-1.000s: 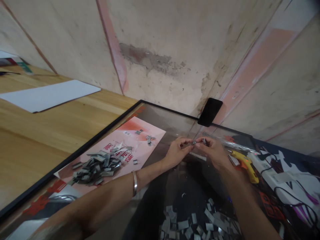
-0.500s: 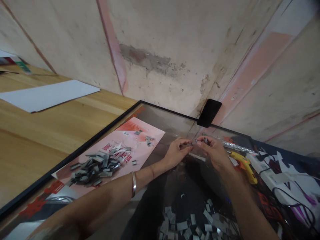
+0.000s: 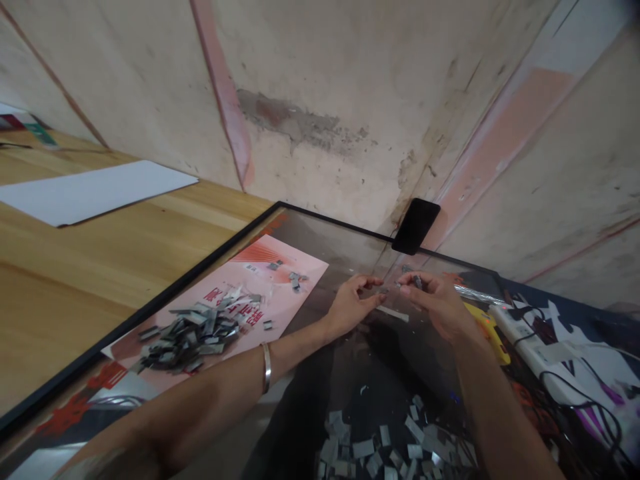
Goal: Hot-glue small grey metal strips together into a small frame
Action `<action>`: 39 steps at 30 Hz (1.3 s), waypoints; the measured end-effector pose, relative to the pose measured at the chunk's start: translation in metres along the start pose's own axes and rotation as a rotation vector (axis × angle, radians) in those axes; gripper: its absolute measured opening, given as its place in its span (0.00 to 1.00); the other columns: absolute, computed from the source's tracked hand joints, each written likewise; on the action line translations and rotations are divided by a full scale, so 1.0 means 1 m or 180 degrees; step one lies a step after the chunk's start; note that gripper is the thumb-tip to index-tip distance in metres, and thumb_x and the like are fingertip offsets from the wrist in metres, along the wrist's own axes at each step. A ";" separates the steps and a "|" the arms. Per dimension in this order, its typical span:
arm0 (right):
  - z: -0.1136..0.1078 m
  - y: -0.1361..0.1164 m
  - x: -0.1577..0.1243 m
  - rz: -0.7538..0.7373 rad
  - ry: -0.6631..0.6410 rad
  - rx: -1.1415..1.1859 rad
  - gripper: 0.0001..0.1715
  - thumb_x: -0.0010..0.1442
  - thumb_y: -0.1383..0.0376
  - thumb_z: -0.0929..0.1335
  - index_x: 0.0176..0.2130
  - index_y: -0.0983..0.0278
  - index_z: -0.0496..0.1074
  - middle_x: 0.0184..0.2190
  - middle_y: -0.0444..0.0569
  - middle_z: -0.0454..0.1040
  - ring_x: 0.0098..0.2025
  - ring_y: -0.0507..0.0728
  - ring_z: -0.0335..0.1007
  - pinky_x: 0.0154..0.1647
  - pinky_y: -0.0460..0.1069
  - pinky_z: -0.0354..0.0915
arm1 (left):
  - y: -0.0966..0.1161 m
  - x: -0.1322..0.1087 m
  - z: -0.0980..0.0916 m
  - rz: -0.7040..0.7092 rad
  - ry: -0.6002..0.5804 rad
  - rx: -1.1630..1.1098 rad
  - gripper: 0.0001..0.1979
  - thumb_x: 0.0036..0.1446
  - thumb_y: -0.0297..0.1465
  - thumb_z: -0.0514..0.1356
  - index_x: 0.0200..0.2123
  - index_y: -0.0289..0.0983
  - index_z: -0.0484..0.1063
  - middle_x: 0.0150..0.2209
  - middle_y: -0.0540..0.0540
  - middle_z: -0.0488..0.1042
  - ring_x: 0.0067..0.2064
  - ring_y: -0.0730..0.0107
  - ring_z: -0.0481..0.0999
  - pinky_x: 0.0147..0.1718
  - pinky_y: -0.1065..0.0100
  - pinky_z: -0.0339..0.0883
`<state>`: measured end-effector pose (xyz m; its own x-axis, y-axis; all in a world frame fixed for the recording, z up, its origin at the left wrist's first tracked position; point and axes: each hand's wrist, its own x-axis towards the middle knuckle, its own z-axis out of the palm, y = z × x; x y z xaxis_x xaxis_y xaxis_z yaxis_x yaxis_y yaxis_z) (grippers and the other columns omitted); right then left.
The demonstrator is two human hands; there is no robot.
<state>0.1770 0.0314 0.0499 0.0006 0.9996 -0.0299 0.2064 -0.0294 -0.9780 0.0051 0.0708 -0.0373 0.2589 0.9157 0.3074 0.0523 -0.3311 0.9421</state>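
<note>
My left hand (image 3: 353,307), with a silver bangle on the wrist, is closed in a loose pinch over the dark glossy tabletop. A small grey piece (image 3: 383,291) shows at its fingertips. A short gap to the right, my right hand (image 3: 440,303) is closed, with a small grey metallic-looking piece (image 3: 417,281) between its fingers. What its thumb and fingertip pinch is too small to make out. Below the hands lies a pale thin strip (image 3: 393,313). Many flat grey pieces (image 3: 364,449) are scattered near the front edge of view.
On a pink printed sheet (image 3: 305,267) at left sits a heap of grey pieces (image 3: 195,337). A black phone (image 3: 417,227) leans at the back edge by the wall. To the right are a yellow glue gun (image 3: 493,333), a white power strip (image 3: 525,347) and cables.
My right hand has drawn slightly right, widening the gap between the two hands' fingertips. It now covers more of the glue gun. My left hand stays nearly still.
</note>
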 end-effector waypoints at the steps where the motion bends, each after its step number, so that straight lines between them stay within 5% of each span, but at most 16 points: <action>1: 0.001 0.001 0.000 0.0000 -0.0007 -0.0008 0.18 0.47 0.57 0.74 0.36 0.64 0.74 0.24 0.41 0.64 0.23 0.47 0.52 0.20 0.45 0.49 | 0.000 0.000 0.000 0.0015 -0.0001 -0.0034 0.16 0.51 0.35 0.65 0.44 0.36 0.75 0.43 0.43 0.76 0.45 0.64 0.73 0.42 0.67 0.66; 10: -0.002 0.005 0.003 0.0000 0.0096 0.0053 0.18 0.49 0.57 0.73 0.37 0.65 0.72 0.23 0.40 0.63 0.22 0.46 0.51 0.21 0.44 0.47 | 0.000 0.001 -0.002 -0.0032 -0.0062 -0.0012 0.16 0.53 0.37 0.63 0.44 0.37 0.76 0.42 0.44 0.76 0.42 0.65 0.74 0.37 0.69 0.67; 16: -0.006 0.007 -0.020 -0.0138 -0.0343 -0.0951 0.11 0.51 0.61 0.71 0.35 0.65 0.73 0.25 0.41 0.66 0.27 0.49 0.57 0.27 0.45 0.52 | -0.003 0.000 -0.001 -0.0018 0.0002 -0.0142 0.13 0.53 0.36 0.63 0.41 0.37 0.77 0.42 0.44 0.75 0.43 0.66 0.74 0.37 0.71 0.67; 20: 0.007 0.031 -0.046 -0.0099 -0.0817 -0.1520 0.05 0.52 0.67 0.68 0.33 0.65 0.73 0.25 0.42 0.68 0.28 0.50 0.61 0.30 0.45 0.55 | -0.002 -0.002 -0.003 -0.0071 0.0064 -0.0224 0.12 0.54 0.37 0.61 0.38 0.35 0.77 0.39 0.44 0.75 0.40 0.67 0.74 0.36 0.70 0.66; 28: 0.032 0.052 -0.068 -0.0522 -0.0883 -0.2159 0.06 0.54 0.70 0.67 0.35 0.62 0.72 0.34 0.45 0.69 0.37 0.53 0.65 0.40 0.48 0.58 | -0.004 0.000 -0.007 -0.0008 0.0164 -0.0168 0.11 0.57 0.34 0.58 0.39 0.36 0.76 0.38 0.45 0.75 0.39 0.70 0.72 0.38 0.71 0.65; 39: 0.030 0.043 -0.077 -0.0358 -0.1213 -0.2043 0.11 0.49 0.71 0.70 0.36 0.62 0.72 0.34 0.44 0.70 0.37 0.52 0.65 0.39 0.47 0.58 | -0.010 -0.001 -0.007 -0.0260 0.0203 -0.0068 0.10 0.54 0.30 0.58 0.39 0.36 0.75 0.33 0.48 0.74 0.32 0.73 0.70 0.32 0.73 0.63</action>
<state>0.1565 -0.0473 0.0034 -0.3686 0.9218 -0.1202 0.7147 0.1983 -0.6708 -0.0030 0.0746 -0.0462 0.1928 0.9523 0.2367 0.0500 -0.2504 0.9668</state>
